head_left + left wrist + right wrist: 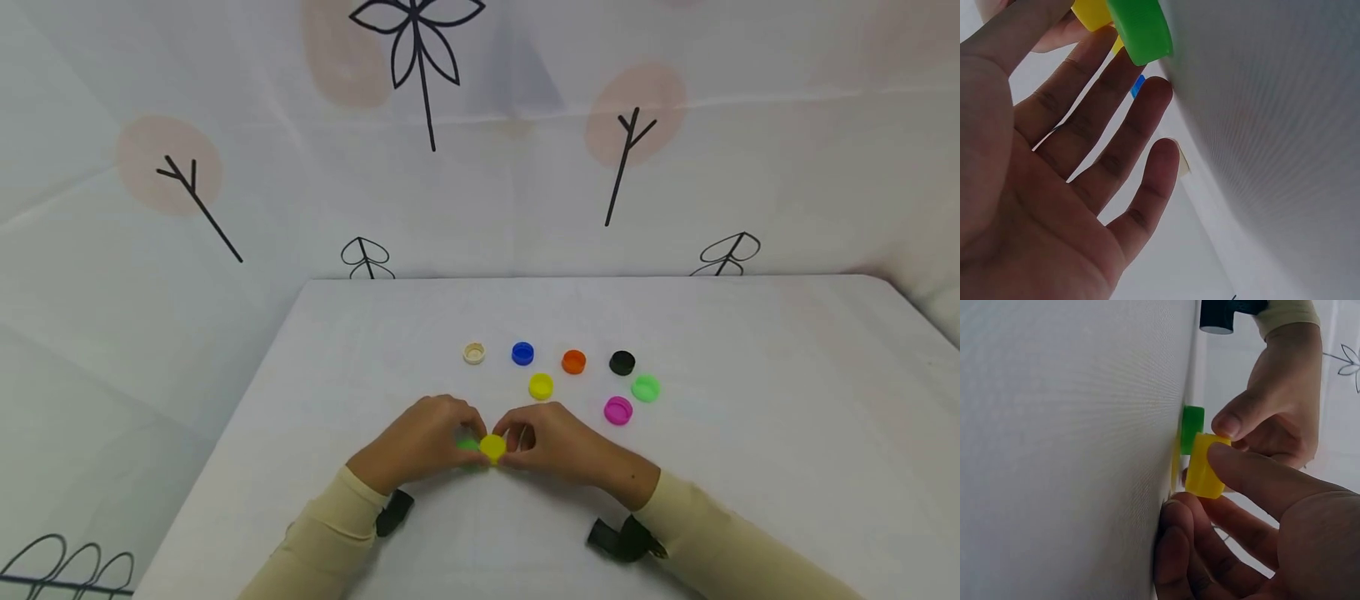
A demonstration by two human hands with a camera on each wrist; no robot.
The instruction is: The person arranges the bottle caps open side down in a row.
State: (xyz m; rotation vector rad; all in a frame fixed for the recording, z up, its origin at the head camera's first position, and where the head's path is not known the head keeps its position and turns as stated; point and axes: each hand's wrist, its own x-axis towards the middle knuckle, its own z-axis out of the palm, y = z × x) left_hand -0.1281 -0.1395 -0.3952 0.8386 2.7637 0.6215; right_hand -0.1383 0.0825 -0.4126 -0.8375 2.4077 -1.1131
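Note:
Between my two hands a yellow bottle cap (492,448) is held slightly off the table, its side toward the right wrist camera. My right hand (558,442) pinches it, the thumb pressed on its near side (1207,472). From the other side my left hand (427,442) pinches the same cap, thumb on its edge; its other fingers are spread in the left wrist view. A green bottle cap (468,445) stands on the table beside the yellow one, partly hidden by my left hand in the head view.
Farther back on the white table (360,333) lie cream (474,353), blue (522,353), orange (573,362) and black (622,362) caps. Nearer are another yellow cap (541,386), a light green one (646,388) and a magenta one (618,410). Printed cloth hangs behind.

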